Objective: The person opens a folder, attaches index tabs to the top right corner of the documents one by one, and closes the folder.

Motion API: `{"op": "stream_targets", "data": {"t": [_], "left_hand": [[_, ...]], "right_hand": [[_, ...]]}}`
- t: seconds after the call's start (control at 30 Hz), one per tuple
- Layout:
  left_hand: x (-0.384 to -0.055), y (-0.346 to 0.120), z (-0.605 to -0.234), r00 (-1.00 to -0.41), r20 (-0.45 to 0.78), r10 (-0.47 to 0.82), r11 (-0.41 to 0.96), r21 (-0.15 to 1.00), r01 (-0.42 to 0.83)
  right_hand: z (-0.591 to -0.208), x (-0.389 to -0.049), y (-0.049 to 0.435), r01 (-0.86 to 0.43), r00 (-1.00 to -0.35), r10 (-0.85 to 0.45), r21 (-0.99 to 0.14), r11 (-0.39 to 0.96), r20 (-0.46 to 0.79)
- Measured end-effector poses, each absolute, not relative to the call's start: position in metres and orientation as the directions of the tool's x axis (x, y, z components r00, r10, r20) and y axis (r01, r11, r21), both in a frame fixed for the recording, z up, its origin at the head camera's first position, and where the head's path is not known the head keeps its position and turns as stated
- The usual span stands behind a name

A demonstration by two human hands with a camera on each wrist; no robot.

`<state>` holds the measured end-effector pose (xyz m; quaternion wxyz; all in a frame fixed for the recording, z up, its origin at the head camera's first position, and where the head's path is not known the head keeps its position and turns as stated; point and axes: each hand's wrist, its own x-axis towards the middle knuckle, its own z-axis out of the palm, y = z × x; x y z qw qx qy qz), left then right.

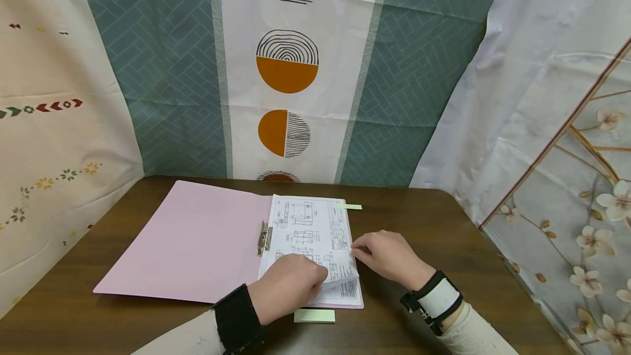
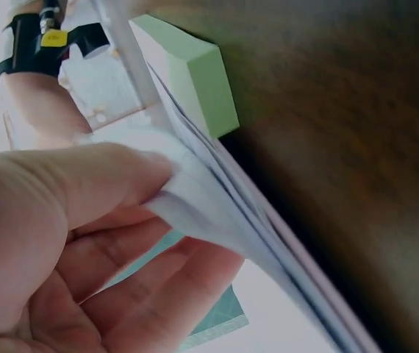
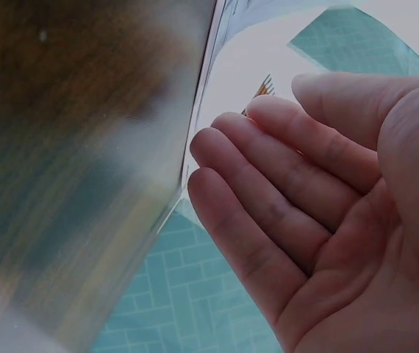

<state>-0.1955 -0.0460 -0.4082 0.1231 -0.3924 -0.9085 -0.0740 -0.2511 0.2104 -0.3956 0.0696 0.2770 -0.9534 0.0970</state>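
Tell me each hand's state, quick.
Left hand: closed, pinching the drawing sheet.
Right hand: open, holding nothing, near that sheet's right edge.

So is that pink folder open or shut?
Open: the folder's pink cover lies spread to the left, leaving the metal clip and printed sheets in view.

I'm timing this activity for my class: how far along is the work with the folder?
Done: the pink folder lies open; a green tab juts past the right edge of the drawing sheet. In hand: the left hand pinches the sheet's lower part, raised off the pages beneath; the right hand is at its right edge. Remaining, probably: turning or flattening that sheet, and perhaps adding tabs, since a green pad lies nearby.
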Motion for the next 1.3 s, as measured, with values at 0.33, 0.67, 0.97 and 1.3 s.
{"op": "stream_targets", "data": {"t": [0.33,0.67,0.97,1.3], "left_hand": [[-0.2,-0.054,-0.406,-0.722,0.297,0.625,0.68,0.246,0.691],[-0.202,-0.065,-0.405,-0.716,0.367,0.594,0.626,0.348,0.698],[-0.195,-0.068,-0.406,-0.664,0.525,0.533,0.741,0.089,0.666],[-0.194,-0.086,-0.405,-0.554,0.602,0.575,0.786,-0.216,0.58]], "right_hand": [[-0.393,-0.254,0.21,-0.518,-0.851,-0.49,-0.152,0.842,0.189],[-0.396,-0.254,0.212,-0.477,-0.875,-0.453,-0.149,0.866,0.172],[-0.397,-0.251,0.207,-0.582,-0.813,-0.565,-0.169,0.795,0.143],[-0.398,-0.247,0.201,-0.658,-0.748,-0.661,-0.194,0.727,0.057]]}}
